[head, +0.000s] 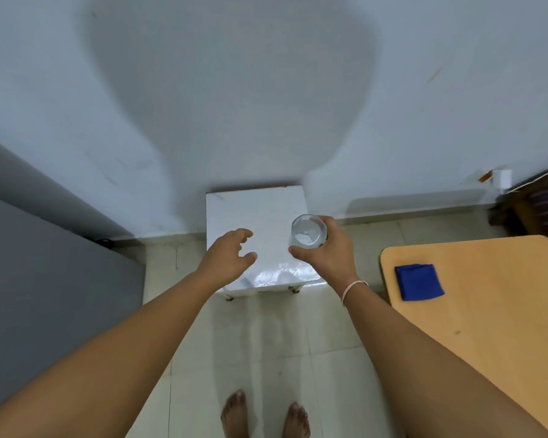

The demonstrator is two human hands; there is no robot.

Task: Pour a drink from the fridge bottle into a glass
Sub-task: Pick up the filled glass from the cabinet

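**Glass in the right hand above a small white table**

The person stands barefoot on pale floor tiles, both arms stretched out over a small white table [253, 210] that sits against the wall. The right hand [325, 248] grips a clear glass [308, 231], fingers and thumb wrapped round its side, mouth facing up; it is over the table's right edge, though I cannot tell whether it rests on the top or is held just above it. The left hand [230, 254] holds nothing, its fingers loosely spread and half curled above the table's left part. A thin band [351, 287] circles the right wrist. To the right stands a wooden table [487, 311] with a folded blue cloth [419, 282] lying on it.
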